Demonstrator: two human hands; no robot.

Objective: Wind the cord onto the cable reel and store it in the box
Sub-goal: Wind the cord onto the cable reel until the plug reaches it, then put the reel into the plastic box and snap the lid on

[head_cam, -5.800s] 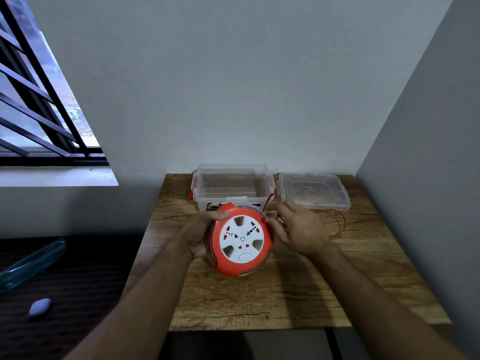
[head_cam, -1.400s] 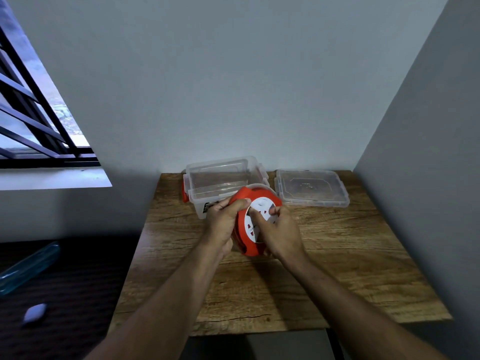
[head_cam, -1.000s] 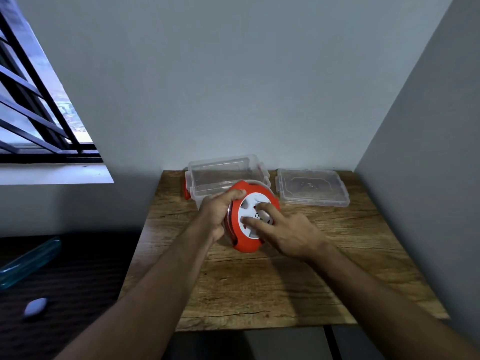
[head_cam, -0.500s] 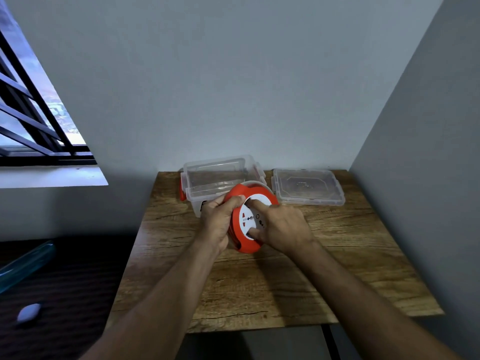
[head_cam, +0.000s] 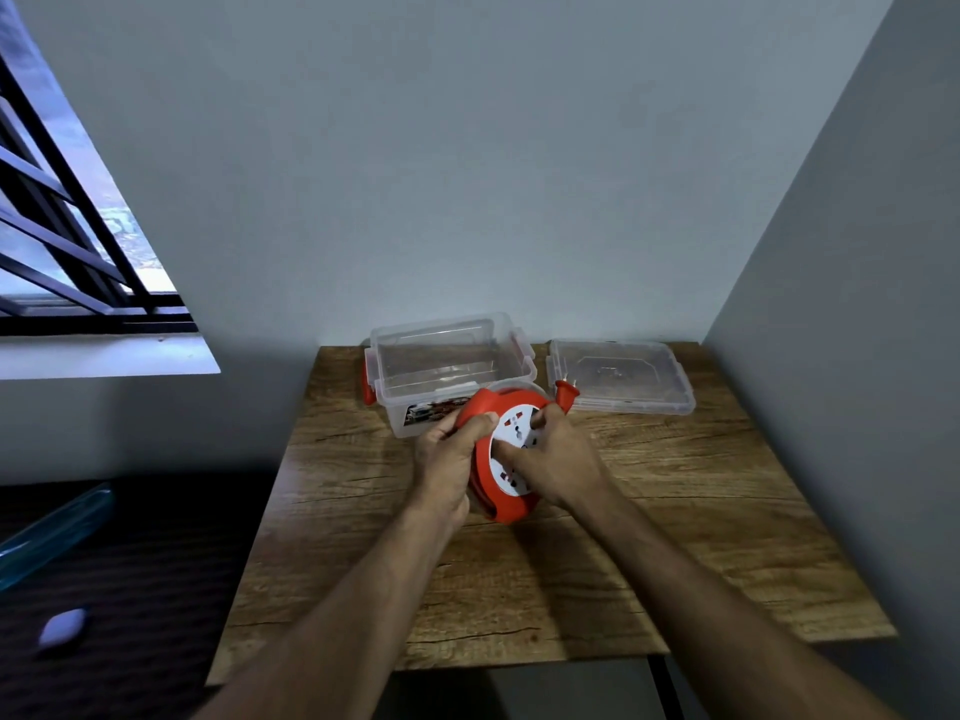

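Cable reel held on edge over wooden table: left hand clamping orange rim, right hand gripping white socket face. Plug at upper right; clear box open behind.

The cable reel stood on edge above the middle of the surface, between the left hand and the right hand. The box sat just behind the reel. Its lid lay to the right of the box, apart from it, near the wall.
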